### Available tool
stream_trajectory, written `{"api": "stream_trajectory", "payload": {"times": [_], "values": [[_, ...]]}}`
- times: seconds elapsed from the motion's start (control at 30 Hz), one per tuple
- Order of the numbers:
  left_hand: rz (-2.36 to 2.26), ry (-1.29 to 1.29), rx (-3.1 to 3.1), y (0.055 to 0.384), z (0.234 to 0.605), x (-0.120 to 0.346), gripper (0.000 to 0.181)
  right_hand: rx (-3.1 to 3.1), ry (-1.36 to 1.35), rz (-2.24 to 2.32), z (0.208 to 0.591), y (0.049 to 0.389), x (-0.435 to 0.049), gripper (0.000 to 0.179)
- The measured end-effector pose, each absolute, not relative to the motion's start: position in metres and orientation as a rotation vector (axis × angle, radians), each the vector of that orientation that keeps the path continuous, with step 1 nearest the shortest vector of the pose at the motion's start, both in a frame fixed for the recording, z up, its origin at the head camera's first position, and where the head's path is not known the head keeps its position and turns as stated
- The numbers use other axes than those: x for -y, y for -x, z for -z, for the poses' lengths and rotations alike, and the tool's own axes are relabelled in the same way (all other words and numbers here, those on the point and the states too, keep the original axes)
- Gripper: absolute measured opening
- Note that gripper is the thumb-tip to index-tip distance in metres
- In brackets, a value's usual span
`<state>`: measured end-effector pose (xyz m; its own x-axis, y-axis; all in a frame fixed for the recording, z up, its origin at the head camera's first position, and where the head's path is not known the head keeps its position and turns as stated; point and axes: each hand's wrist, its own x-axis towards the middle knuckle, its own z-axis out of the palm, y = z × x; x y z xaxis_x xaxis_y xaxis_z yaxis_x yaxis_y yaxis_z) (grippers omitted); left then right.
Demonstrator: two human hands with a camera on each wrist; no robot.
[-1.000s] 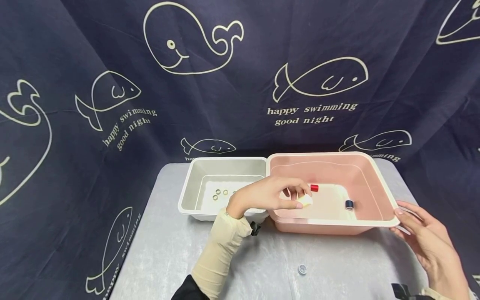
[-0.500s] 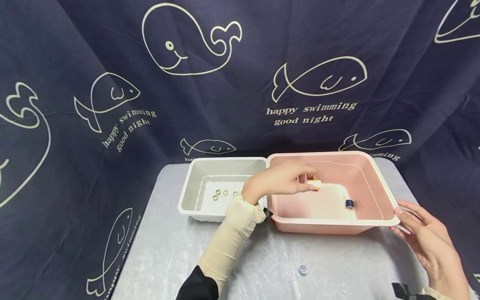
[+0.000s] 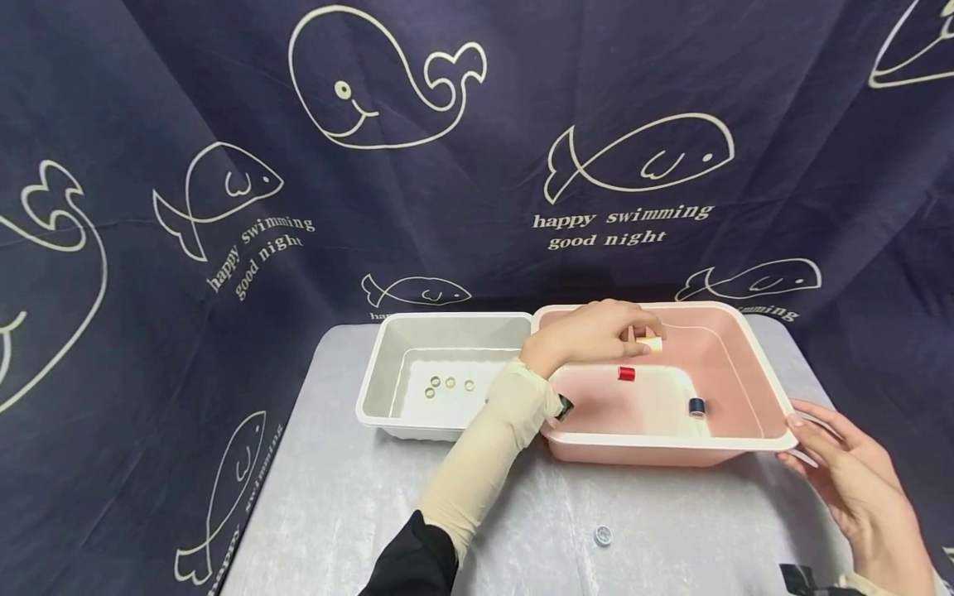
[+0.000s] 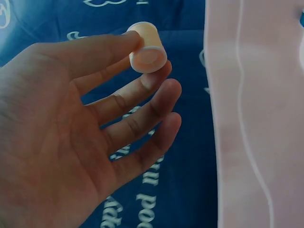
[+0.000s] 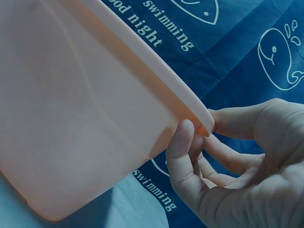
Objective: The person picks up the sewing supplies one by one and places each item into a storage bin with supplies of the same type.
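Note:
Between thumb and fingertips, my left hand (image 3: 592, 333) pinches a pale yellow thread spool (image 4: 151, 39) with white ends. It is over the back left part of the pink bin (image 3: 667, 443). Inside that bin lie a red thread spool (image 3: 627, 373) and a dark blue thread spool (image 3: 696, 406), apart from each other. At the bin's front right corner, my right hand (image 3: 857, 472) grips the rim. The right wrist view shows its fingers on both sides of the bin's edge (image 5: 205, 124).
A light grey bin (image 3: 413, 427) stands against the pink bin's left side, with several small clear rings (image 3: 450, 382) in it. One small round clear piece, like a bobbin (image 3: 603, 535), lies on the grey table (image 3: 313, 497) in front. A dark blue curtain (image 3: 477, 207) hangs behind.
My left hand has moved right and toward the back over the pink bin, carrying the yellow spool. The red spool, covered half a second ago, shows again. My right hand has stayed at the rim.

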<state>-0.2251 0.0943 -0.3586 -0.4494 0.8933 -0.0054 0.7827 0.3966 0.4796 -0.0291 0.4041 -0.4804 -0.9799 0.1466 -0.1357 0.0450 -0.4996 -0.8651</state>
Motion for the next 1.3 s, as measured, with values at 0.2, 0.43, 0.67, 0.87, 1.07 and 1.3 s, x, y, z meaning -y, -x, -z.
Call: {"api": "stream_trajectory", "payload": {"times": [0.2,0.43,0.67,0.87,1.07,1.3], "values": [[-0.522,-1.415,-2.410,0.236,0.372,-0.120,0.022,1.531,0.289,-2.659,0.480,0.029,-0.405,0.039],[-0.405,-1.388,-2.400,0.247,0.387,-0.145,0.020,1.528,0.291,-2.666,0.481,0.030,-0.407,0.039],[-0.303,-1.426,-2.382,0.255,0.402,-0.165,0.021,1.531,0.289,-2.681,0.482,0.031,-0.407,0.039],[-0.263,-1.464,-2.382,0.254,0.420,-0.180,0.016,1.578,0.320,-2.663,0.482,0.027,-0.406,0.039],[-0.043,-1.428,-2.485,0.252,0.448,-0.198,0.019,1.581,0.326,-2.660,0.481,0.024,-0.404,0.040],[0.092,-1.427,-2.589,0.251,0.470,-0.206,0.008,1.553,0.328,-2.608,0.478,0.025,-0.400,0.042]]}}
